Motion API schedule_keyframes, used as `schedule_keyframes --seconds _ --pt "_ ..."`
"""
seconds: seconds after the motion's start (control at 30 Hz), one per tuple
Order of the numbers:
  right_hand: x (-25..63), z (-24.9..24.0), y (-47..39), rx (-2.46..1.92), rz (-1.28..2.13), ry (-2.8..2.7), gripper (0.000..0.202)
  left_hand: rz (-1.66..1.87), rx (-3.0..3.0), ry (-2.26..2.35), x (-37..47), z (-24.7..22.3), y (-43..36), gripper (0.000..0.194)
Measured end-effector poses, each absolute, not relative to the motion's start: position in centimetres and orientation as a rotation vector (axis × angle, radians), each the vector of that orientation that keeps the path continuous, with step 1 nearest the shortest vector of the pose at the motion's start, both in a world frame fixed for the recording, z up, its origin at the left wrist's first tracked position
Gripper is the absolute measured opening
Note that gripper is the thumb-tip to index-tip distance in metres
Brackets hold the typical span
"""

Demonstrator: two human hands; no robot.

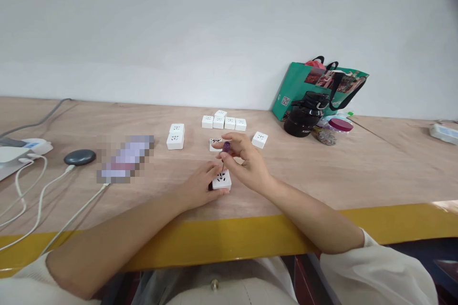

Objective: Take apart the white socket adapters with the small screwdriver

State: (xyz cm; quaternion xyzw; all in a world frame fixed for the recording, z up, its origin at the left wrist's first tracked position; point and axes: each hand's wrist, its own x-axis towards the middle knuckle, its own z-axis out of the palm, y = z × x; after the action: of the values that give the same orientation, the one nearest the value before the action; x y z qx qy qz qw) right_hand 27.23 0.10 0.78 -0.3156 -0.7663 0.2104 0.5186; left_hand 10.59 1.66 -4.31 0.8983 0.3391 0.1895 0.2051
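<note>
A small white power socket (222,182) lies face up near the table's front edge. My left hand (200,187) grips it from the left, fingers along its far and near sides. A screwdriver (226,147) with a purple handle stands nearly upright, its shaft meeting the socket's face. Fingers of my right hand (246,159) are closed around the handle from the right. Just behind them sits another white socket piece (215,144), partly hidden by my right hand, with dark and metallic parts showing.
Several white sockets (224,122) stand in a row farther back, two more (175,139) at left, one (260,139) at right. A black flask (304,114) and green bag (291,88) lean by the wall. At left lie a blurred phone (129,157), a dark disc (79,157) and white cables (43,195).
</note>
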Motion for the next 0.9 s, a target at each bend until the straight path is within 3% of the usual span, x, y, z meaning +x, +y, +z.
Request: schedule_keyframes --seconds 0.2,0.9 --pt "27.4 1.1 0.2 -0.755 0.164 -1.890 0.030 0.555 2.472 0.948 10.7 -4.2 1.7 0.054" --pt "27.3 0.7 0.3 -0.782 0.288 -1.829 0.027 0.591 2.486 0.935 10.4 -4.8 1.9 0.052"
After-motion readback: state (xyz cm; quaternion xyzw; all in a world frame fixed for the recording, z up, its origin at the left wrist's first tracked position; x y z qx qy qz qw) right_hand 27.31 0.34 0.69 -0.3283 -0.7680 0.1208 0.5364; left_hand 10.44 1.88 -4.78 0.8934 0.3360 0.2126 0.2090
